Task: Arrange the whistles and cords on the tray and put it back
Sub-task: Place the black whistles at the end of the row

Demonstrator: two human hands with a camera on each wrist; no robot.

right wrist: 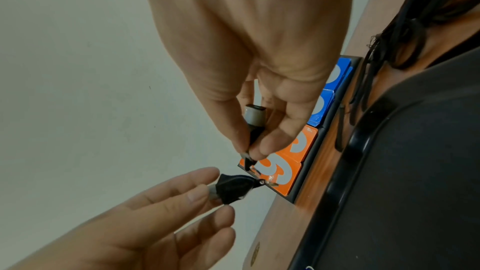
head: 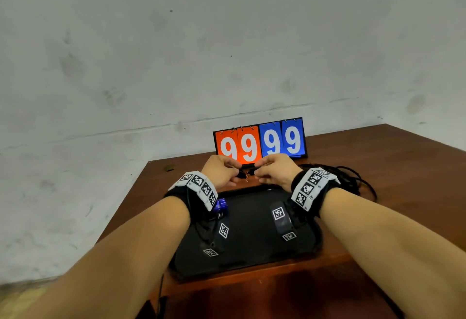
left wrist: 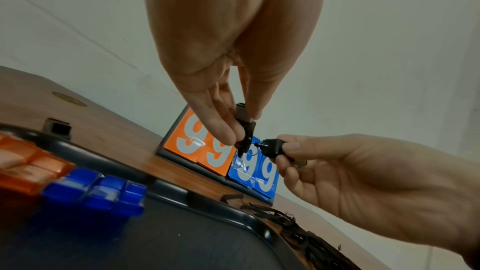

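My left hand (left wrist: 241,128) pinches a black whistle (left wrist: 242,113) with a grey mouthpiece between thumb and fingers. Facing it, my right hand (right wrist: 252,149) pinches a second black whistle (right wrist: 255,114). The two whistles nearly meet tip to tip, with small metal rings (right wrist: 259,174) between them. Both hands (head: 248,172) hover just beyond the far rim of the black tray (head: 252,188). Blue whistles (left wrist: 96,190) and an orange one (left wrist: 28,167) lie at the tray's left end. A tangle of black cords (head: 348,177) lies on the table to the right of the tray.
An orange and blue flip scoreboard (head: 259,143) reading 99 99 stands right behind my hands against the wall. The brown wooden table (head: 403,192) ends at the left near the tray. A small recessed fitting (left wrist: 57,129) sits in the tabletop.
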